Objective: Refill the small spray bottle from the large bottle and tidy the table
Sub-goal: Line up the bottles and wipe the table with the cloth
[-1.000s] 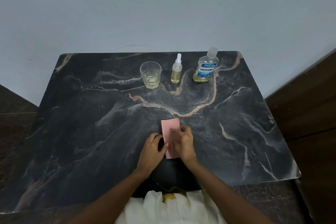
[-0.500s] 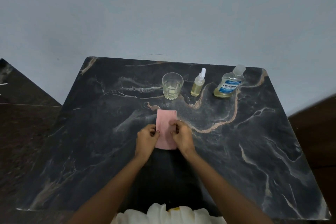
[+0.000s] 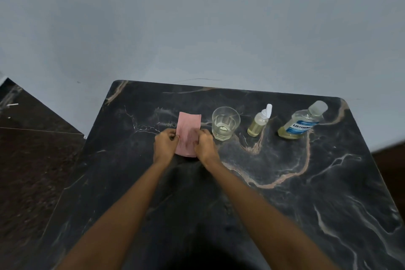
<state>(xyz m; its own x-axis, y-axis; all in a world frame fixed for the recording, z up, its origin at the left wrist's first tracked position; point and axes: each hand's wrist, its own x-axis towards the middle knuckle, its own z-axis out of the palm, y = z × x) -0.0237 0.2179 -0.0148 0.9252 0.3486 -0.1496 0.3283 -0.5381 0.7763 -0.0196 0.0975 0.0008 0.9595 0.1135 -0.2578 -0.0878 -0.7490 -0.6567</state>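
Observation:
A folded pink cloth [image 3: 189, 129] lies on the dark marble table [image 3: 285, 193], left of the glass. My left hand [image 3: 164, 144] pinches its left edge and my right hand [image 3: 205, 146] pinches its right edge. The small spray bottle [image 3: 258, 122], with a white nozzle and yellowish liquid, stands upright at the back. The large mouthwash bottle [image 3: 301, 124], capped and with a blue label, stands to its right. Both bottles are apart from my hands.
A clear glass [image 3: 225, 123] with a little liquid stands between the cloth and the spray bottle, close to my right hand. A pale wall runs behind the table. Dark floor lies off the table's left edge.
Both hands have carried the pink cloth from the near middle of the table toward the back, to a spot just left of the glass. The camera has tilted up and shifted left.

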